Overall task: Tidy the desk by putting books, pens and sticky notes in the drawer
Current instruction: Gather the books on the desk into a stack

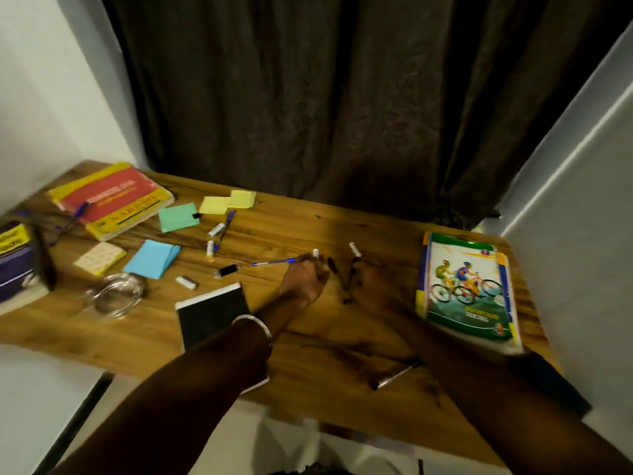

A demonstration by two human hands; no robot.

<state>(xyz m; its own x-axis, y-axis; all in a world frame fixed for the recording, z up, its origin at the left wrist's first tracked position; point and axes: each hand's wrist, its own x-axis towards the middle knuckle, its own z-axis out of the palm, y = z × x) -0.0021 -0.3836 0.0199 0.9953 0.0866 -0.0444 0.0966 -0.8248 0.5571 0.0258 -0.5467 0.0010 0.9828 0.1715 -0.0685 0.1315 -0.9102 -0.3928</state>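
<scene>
Both hands are closed on pens at the middle of the wooden desk (308,214). The left hand (303,281) has its fingers curled round a white-capped pen (315,253) that sticks up past the knuckles; a blue pen (274,262) juts out to the left of those fingers, and whether it is gripped or only touched is hard to tell. The right hand (373,286) is clamped on a dark pen with a white cap (354,250), its lower end poking out below the fingers. Shadow blurs both grips. Right of the right fingers lies a cycling book (466,289). Left of the left fingers lie a black notebook (212,311), partly under the forearm, sticky notes (152,258) and a red-and-yellow book (113,200). No drawer shows.
</scene>
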